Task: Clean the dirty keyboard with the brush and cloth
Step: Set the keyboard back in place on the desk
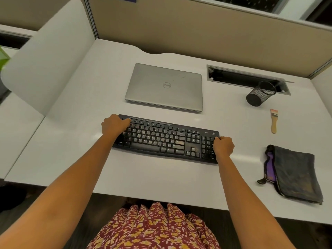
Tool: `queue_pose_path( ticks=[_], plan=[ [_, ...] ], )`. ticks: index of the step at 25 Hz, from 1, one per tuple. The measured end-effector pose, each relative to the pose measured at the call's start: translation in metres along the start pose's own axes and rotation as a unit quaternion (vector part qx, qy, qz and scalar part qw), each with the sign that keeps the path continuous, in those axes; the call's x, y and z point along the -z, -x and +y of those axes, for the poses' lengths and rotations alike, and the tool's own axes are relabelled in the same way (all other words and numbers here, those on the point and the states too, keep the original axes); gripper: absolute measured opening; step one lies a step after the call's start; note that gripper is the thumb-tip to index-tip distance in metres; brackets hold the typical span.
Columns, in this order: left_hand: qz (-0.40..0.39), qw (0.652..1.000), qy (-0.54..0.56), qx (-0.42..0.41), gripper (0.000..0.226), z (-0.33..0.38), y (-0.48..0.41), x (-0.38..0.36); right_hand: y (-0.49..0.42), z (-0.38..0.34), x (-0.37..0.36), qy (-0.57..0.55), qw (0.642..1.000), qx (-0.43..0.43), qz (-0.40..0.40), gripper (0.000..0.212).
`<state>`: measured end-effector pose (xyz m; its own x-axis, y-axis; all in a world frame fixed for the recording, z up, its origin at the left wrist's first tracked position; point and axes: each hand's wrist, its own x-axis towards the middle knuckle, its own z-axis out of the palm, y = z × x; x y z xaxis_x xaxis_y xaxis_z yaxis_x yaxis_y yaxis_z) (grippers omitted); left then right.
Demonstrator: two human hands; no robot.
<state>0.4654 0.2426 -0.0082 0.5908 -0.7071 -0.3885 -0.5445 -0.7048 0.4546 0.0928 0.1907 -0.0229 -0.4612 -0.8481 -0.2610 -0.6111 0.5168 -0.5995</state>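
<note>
A black keyboard (165,139) with dusty keys lies across the middle of the white desk (75,123). My left hand (115,124) grips its left end, fingers curled over the top left corner. Its right end is gripped by my right hand (223,146), fingers curled around the edge. A small brush (273,121) with a wooden handle and pale bristles lies on the desk to the right, beyond the keyboard. Nearer me on the right is a folded dark grey cloth (296,175) with a purple inner layer showing along its left edge.
A shut silver laptop (165,87) lies behind the keyboard. A black mesh pen cup (260,94) stands at the back right beside an open cable slot (242,76). Beige partition walls (197,29) close off the back; a white divider (48,56) stands on the left.
</note>
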Motion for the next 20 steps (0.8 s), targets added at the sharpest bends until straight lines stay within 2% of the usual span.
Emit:
queue_pose_path(
  ticks=[5,13,17,20],
  plan=[
    [0.012,1.0,0.024,0.004,0.036,0.001,0.002,0.004,0.001,-0.005,0.002,-0.002,1.0,0.0,-0.007,0.022],
    [0.032,0.999,0.013,-0.018,0.046,-0.011,0.007,-0.007,0.001,0.002,0.01,-0.027,0.999,0.027,-0.033,0.023],
    [0.084,0.995,-0.061,-0.007,0.066,0.003,0.03,-0.025,0.008,0.007,0.024,-0.07,0.996,0.028,-0.045,0.034],
    [0.132,0.984,-0.098,-0.066,0.079,0.016,0.049,-0.043,0.008,0.016,0.032,-0.077,0.995,0.034,-0.05,0.038]
  ],
)
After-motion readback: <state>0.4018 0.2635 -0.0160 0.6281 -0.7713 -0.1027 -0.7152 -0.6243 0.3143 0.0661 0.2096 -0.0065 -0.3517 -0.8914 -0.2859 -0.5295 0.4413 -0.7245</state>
